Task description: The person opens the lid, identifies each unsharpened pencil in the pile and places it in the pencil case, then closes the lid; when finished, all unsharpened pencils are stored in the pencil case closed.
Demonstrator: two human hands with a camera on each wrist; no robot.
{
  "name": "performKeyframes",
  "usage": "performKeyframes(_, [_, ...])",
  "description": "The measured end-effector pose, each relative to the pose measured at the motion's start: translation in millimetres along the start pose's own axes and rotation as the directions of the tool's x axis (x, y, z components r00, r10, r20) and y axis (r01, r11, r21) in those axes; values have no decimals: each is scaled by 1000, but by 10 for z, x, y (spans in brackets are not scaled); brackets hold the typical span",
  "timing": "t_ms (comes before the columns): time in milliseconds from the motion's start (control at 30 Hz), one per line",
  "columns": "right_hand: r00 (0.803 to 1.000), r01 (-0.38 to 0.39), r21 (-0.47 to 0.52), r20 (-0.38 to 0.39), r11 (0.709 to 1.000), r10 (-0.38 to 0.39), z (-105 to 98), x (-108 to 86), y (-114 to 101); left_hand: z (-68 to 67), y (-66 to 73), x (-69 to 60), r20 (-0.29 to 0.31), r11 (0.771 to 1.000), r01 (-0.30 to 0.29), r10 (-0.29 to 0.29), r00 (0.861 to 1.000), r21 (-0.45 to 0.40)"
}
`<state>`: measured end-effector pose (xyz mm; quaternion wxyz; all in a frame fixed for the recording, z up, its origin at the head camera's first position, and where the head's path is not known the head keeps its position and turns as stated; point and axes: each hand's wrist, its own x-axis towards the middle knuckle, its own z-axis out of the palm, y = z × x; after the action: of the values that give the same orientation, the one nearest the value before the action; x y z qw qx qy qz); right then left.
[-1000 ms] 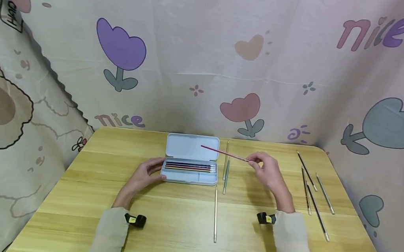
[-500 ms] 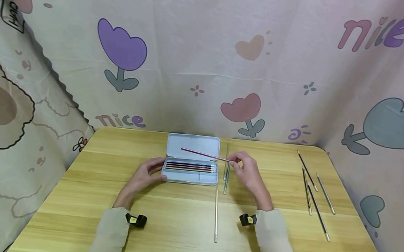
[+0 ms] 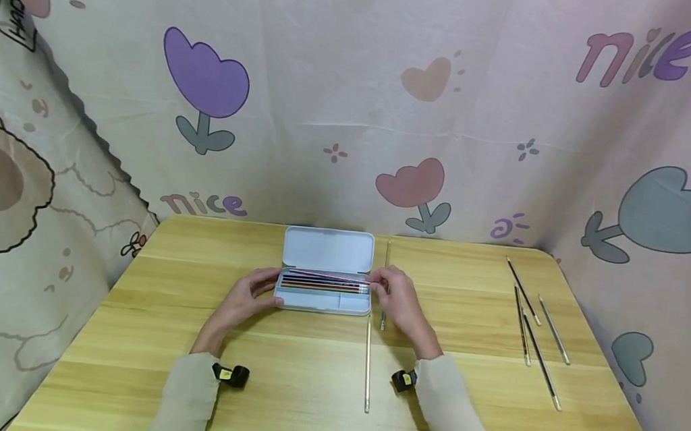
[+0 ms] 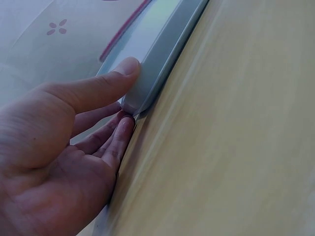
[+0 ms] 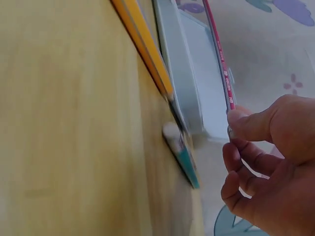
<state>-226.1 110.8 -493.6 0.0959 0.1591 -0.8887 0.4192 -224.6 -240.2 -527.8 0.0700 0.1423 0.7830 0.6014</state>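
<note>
A pale blue pencil case (image 3: 308,301) lies on the table with its lid (image 3: 327,249) folded back. My left hand (image 3: 248,293) grips the case's left end, thumb at the front corner in the left wrist view and fingers behind it. Between thumb and fingertips, my right hand (image 3: 398,302) pinches a red pencil (image 5: 224,66) near its right end. In the head view this pencil slants across the back of the case, just over several pencils (image 3: 321,287) lying in the rear compartment. Whether it touches them cannot be told.
A yellow pencil (image 3: 368,369) lies in front of the case's right corner. Beside the case, a teal pencil (image 5: 187,162) is partly hidden by my right hand in the head view. Several pencils (image 3: 543,366) lie on the table's right side. A patterned curtain (image 3: 305,104) hangs behind.
My right hand has moved left and brought the red pencil from above the lid down over the rear compartment. The left hand has kept its grip on the case.
</note>
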Motion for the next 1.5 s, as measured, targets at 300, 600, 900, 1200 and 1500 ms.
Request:
performKeyframes(300, [998,16,-114,62,993,-9,138,28,-86,6,14,12,9,1000,-15,15,1000,1])
performKeyframes(600, [994,8,-152,105,988,8,188,14,-118,-12,15,2,-3,1000,-12,12,1000,5])
performKeyframes(900, [993,-10,-149,118,989,28,221,-29,-92,18,-4,-33,-2,1000,14,-14,1000,1])
performKeyframes(1200, [995,-45,-52,83,998,49,178,-13,-70,7,-7,-33,5,1000,7,-7,1000,3])
performKeyframes(1500, [994,-101,166,54,981,94,-39,38,-78,4,29,-6,6,1000,-2,2,1000,-11])
